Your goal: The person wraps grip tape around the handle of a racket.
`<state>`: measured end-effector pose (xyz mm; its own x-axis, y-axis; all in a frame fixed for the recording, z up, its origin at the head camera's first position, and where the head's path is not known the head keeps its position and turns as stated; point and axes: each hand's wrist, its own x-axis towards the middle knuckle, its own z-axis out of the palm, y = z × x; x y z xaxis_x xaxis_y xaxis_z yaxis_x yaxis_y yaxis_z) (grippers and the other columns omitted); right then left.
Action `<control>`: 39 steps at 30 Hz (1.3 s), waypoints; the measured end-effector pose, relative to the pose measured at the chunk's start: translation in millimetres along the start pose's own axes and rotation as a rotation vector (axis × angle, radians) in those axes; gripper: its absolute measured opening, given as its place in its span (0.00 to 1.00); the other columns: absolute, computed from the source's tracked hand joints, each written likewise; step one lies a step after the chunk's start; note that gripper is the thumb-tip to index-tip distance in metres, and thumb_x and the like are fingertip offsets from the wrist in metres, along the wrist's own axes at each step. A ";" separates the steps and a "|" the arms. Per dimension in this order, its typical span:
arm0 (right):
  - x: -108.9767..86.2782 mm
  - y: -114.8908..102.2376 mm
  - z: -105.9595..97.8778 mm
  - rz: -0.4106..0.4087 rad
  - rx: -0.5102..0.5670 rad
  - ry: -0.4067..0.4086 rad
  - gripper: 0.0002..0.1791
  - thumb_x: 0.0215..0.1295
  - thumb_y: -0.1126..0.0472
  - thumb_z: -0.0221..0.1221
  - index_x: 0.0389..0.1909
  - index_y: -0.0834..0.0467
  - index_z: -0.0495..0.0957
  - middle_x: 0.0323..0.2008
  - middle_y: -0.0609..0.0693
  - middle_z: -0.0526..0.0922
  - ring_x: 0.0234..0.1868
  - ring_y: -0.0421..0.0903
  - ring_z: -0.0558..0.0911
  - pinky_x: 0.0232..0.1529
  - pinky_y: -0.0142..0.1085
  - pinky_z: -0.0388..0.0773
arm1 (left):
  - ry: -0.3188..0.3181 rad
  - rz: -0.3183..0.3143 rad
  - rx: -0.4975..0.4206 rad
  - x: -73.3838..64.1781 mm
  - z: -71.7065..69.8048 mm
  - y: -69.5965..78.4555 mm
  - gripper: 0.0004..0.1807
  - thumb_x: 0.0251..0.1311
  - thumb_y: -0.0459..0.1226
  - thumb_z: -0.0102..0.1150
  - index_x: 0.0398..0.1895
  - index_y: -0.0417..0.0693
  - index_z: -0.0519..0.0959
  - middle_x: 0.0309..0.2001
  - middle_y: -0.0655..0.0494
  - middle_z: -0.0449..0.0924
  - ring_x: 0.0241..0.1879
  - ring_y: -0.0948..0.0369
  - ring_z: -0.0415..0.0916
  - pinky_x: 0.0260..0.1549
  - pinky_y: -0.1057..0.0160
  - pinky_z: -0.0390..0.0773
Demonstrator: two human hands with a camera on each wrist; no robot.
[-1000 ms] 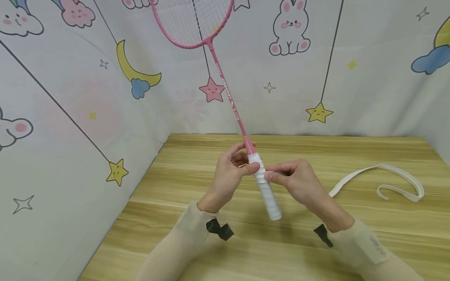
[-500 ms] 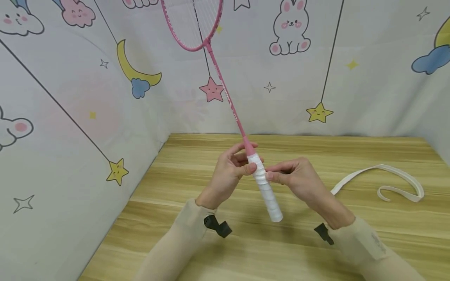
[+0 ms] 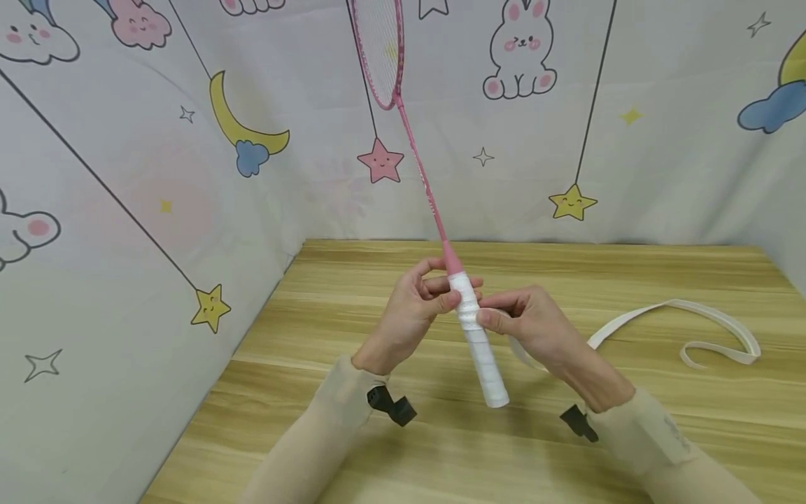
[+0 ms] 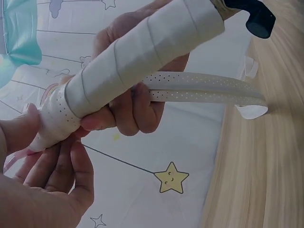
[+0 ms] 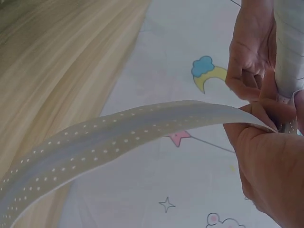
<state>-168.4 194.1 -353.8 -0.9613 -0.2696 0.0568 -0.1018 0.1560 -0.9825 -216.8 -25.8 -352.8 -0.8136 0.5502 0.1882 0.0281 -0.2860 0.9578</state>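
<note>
A pink badminton racket (image 3: 425,183) leans up and left in the head view, the top of its head cut off by the frame. My left hand (image 3: 411,308) holds it where the cone meets the white handle (image 3: 485,360), thumb in front and fingers behind. Perforated white grip tape (image 4: 199,80) is wound around the handle's upper part, over a smooth white wrap that shows below. Beside those turns, my right hand (image 3: 535,327) pinches the tape between thumb and fingers. From that hand a long loose strip (image 5: 109,135) runs out in a curve.
The strip's far end curls on the wooden table (image 3: 352,455) at the right. White cloth (image 3: 428,210) printed with stars, moons and rabbits stands behind and at the sides. A dark camera mount (image 3: 392,406) sits on the left wrist, another (image 3: 578,422) on the right.
The racket has turned about its length, so its head now shows narrower and nearly edge-on; its shaft stands a little steeper. The loose tape has shifted slightly. Both hands keep their places.
</note>
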 end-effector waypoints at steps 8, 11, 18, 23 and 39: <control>2.3 0.6 9.0 0.021 -0.066 0.108 0.16 0.73 0.62 0.71 0.56 0.67 0.89 0.49 0.56 0.95 0.49 0.36 0.89 0.55 0.33 0.87 | 0.175 0.105 0.410 -3.8 12.3 2.3 0.35 0.65 0.28 0.75 0.75 0.42 0.75 0.56 0.36 0.84 0.46 0.63 0.84 0.49 0.66 0.86; 1.4 0.5 11.2 0.014 -0.090 0.128 0.16 0.73 0.61 0.71 0.56 0.64 0.90 0.51 0.58 0.94 0.50 0.38 0.90 0.55 0.33 0.87 | 0.199 0.117 0.454 -3.1 15.5 4.9 0.36 0.63 0.28 0.76 0.75 0.42 0.76 0.52 0.36 0.85 0.44 0.62 0.84 0.47 0.66 0.87; -1.4 -0.8 11.5 -0.044 -0.151 0.130 0.14 0.72 0.63 0.72 0.53 0.65 0.91 0.51 0.62 0.93 0.47 0.35 0.90 0.50 0.29 0.87 | 0.222 0.073 0.407 -3.1 13.6 7.5 0.36 0.62 0.26 0.76 0.74 0.47 0.79 0.42 0.45 0.85 0.41 0.63 0.82 0.48 0.66 0.85; -2.1 -1.7 11.0 -0.046 -0.152 0.123 0.15 0.71 0.64 0.72 0.54 0.66 0.90 0.51 0.63 0.93 0.45 0.33 0.90 0.49 0.28 0.87 | 0.211 0.035 0.339 -2.7 9.9 6.2 0.35 0.64 0.24 0.74 0.75 0.47 0.79 0.39 0.56 0.83 0.40 0.63 0.82 0.43 0.66 0.84; 0.2 -5.0 4.9 0.021 -0.153 0.130 0.17 0.69 0.56 0.75 0.52 0.63 0.92 0.44 0.54 0.95 0.42 0.37 0.89 0.48 0.32 0.87 | 0.187 -0.059 0.130 0.0 6.1 7.3 0.25 0.67 0.19 0.64 0.66 0.33 0.72 0.38 0.66 0.88 0.38 0.67 0.86 0.43 0.67 0.84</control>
<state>-166.8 188.6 -349.7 -0.9875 -0.1413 0.0692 -0.1100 0.3055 -0.9458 -213.1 -23.1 -344.5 -0.9093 0.4041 0.0992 0.0423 -0.1475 0.9882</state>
